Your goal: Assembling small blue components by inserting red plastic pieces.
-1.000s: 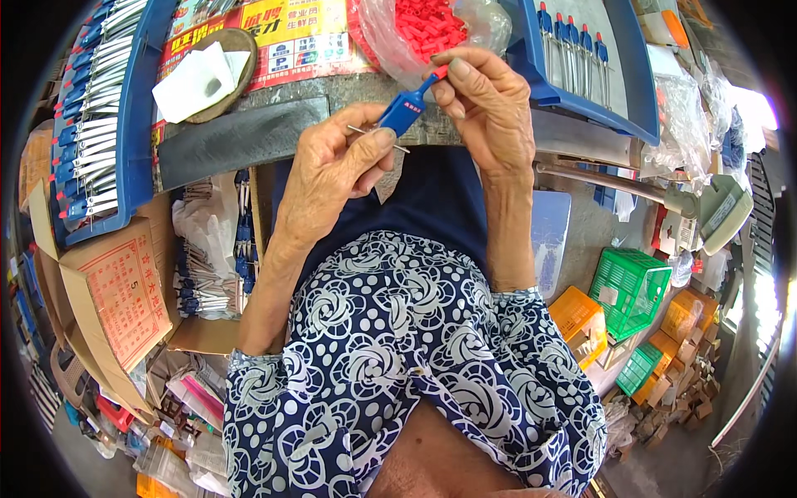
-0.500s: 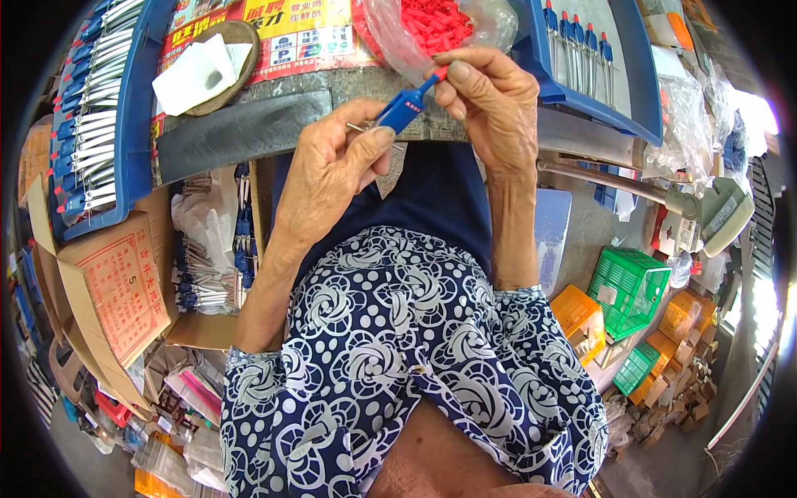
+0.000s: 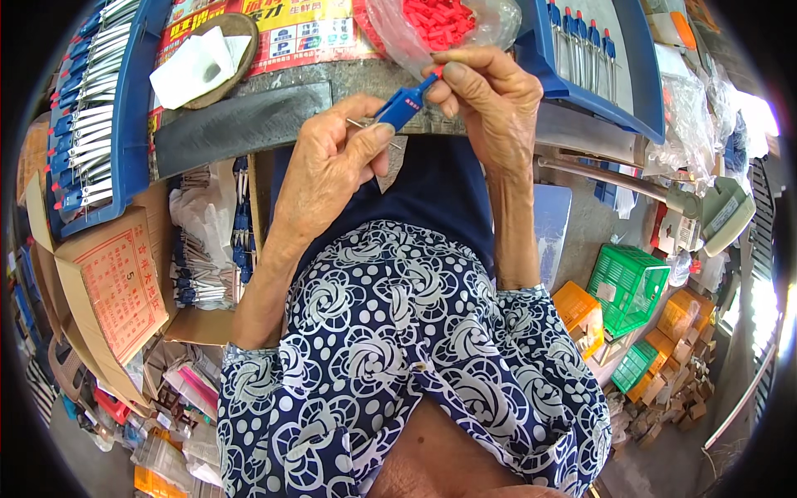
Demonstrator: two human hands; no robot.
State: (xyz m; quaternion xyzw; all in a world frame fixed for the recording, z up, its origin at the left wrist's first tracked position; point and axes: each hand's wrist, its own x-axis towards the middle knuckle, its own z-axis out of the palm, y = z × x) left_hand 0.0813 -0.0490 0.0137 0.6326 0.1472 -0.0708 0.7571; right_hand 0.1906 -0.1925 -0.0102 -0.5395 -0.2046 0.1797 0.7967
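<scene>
Left hand (image 3: 336,162) pinches the near end of a small flat blue plastic handle piece (image 3: 401,106) with a thin metal pin; right hand (image 3: 490,104) closes thumb and fingers on a red plastic cap (image 3: 432,76) at its far tip. Piece held above the grey table edge (image 3: 249,124). Judgement: cap seating under way, not visibly finished. Blue tray at far left (image 3: 124,124) holds many completed pieces; clear bag of red caps (image 3: 440,21) is well stocked, so plenty remains.

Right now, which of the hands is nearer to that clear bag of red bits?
Right. The right hand sits just below the bag of red pieces, nearly touching; the left hand is lower and further left.
</scene>
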